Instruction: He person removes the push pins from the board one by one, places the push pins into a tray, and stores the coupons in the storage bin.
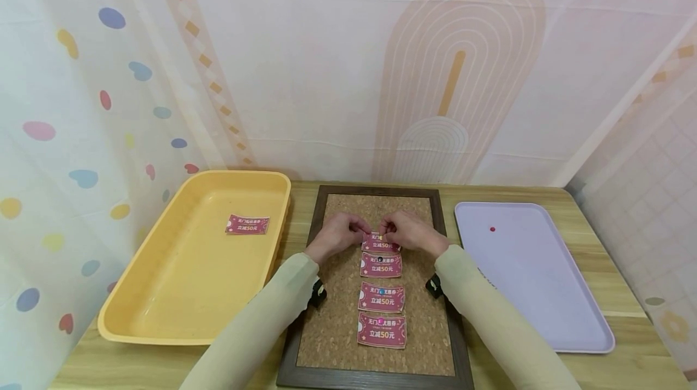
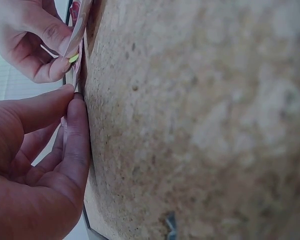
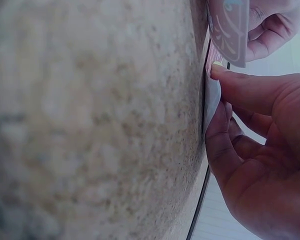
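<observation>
A red coupon (image 1: 380, 246) lies at the top of a column of coupons on the framed corkboard (image 1: 332, 329). My left hand (image 1: 339, 236) pinches its left edge between thumb and finger, low over the cork. At its upper middle, my right hand (image 1: 411, 231) pinches a small yellow pushpin (image 2: 73, 58); the thumb touches the pin in the right wrist view. The coupon's edge curls slightly up off the board there. Below it are more coupons: one with a black pin (image 1: 380, 259), one with a blue pin (image 1: 382, 291) and one with a pink pin (image 1: 380, 321).
To the left stands a deep yellow tray (image 1: 179, 317) with one loose coupon (image 1: 247, 225) in it. A shallow lilac tray (image 1: 536, 269) lies to the right, holding a red pin (image 1: 492, 229). Both rest on the wooden table (image 1: 615, 269), with a patterned curtain (image 1: 327, 75) behind.
</observation>
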### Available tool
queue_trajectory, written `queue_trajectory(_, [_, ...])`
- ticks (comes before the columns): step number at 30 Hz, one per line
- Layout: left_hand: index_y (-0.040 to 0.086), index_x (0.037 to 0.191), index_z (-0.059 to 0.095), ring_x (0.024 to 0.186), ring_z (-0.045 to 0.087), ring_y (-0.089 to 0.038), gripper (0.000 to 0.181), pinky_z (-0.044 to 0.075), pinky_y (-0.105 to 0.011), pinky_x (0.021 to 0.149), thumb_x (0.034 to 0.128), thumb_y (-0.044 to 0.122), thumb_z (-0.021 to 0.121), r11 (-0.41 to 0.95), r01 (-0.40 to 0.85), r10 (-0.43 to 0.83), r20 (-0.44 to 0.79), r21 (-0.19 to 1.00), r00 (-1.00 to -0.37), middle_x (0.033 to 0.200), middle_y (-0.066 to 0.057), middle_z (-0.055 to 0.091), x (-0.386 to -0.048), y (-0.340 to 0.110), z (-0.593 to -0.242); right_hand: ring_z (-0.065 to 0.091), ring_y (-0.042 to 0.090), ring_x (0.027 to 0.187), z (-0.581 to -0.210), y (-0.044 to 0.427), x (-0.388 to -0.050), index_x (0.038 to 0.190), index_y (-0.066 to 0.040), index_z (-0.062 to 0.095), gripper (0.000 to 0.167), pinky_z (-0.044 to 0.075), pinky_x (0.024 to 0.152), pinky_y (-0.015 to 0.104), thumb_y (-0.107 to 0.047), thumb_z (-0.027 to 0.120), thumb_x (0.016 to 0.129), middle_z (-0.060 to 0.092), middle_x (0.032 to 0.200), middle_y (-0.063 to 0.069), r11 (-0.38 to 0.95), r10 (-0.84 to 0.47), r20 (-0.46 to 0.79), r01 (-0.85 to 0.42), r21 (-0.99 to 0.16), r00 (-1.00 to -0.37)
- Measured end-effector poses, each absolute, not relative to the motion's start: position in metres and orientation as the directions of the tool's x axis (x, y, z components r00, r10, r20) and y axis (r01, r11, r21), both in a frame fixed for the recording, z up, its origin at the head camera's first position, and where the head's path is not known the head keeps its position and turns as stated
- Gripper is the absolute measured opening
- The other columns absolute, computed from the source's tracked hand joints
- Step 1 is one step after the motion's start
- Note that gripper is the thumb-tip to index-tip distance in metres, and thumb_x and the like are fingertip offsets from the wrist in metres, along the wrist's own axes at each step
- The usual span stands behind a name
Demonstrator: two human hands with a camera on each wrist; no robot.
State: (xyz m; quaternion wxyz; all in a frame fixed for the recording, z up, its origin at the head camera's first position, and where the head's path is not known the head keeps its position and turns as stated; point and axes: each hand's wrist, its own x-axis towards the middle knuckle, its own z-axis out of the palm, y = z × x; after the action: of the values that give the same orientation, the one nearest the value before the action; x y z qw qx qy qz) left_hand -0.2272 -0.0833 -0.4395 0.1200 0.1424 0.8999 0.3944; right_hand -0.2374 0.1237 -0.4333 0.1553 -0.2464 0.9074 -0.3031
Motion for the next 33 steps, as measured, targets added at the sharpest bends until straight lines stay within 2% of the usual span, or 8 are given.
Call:
queue_trajectory(17, [0.005,0.102,0.079,0.077,0.061,-0.014,0.015,0.048,-0.026,0.068,0.0925,-0.001,0.069,0.664,0.161,0.348,-0.112,0.731,-0.931,0.087,-0.004,0.072,-0.2277,-0.0826,-0.4386,0.057,0.011,0.067,-0.4356,0.1258,-0.2389,0.086,-0.008,0.067,0.014,0.048,0.061,0.025,0.003,0.066,0.095,0.063,0.078,-0.001,0.673,-0.569,-0.125,-0.373,-0.639,-0.813])
queue_trajectory(23, [0.005,0.101,0.079,0.078,0.061,-0.014,0.014,0.049,-0.026,0.069,0.0929,0.0,0.069,0.658,0.153,0.344,-0.113,0.738,-0.932,0.088,-0.004,0.072,-0.2282,-0.0832,-0.4385,0.056,0.012,0.071,-0.4329,0.1277,-0.2415,0.09,-0.009,0.067,0.011,0.048,0.064,0.027,-0.003,0.063,0.099,0.062,0.081,0.0,0.681,-0.554,-0.148,-0.344,-0.647,-0.819])
queue_trajectory(33, [0.005,0.101,0.079,0.079,0.062,-0.015,0.014,0.05,-0.027,0.07,0.0929,0.0,0.069,0.674,0.157,0.339,-0.113,0.722,-0.934,0.089,-0.004,0.073,-0.2285,-0.0844,-0.4384,0.059,0.015,0.071,-0.4312,0.13,-0.2428,0.101,0.0,0.066,0.009,0.051,0.062,0.028,-0.001,0.057,0.101,0.065,0.085,0.006,0.612,-0.509,-0.065,-0.308,-0.728,-0.859])
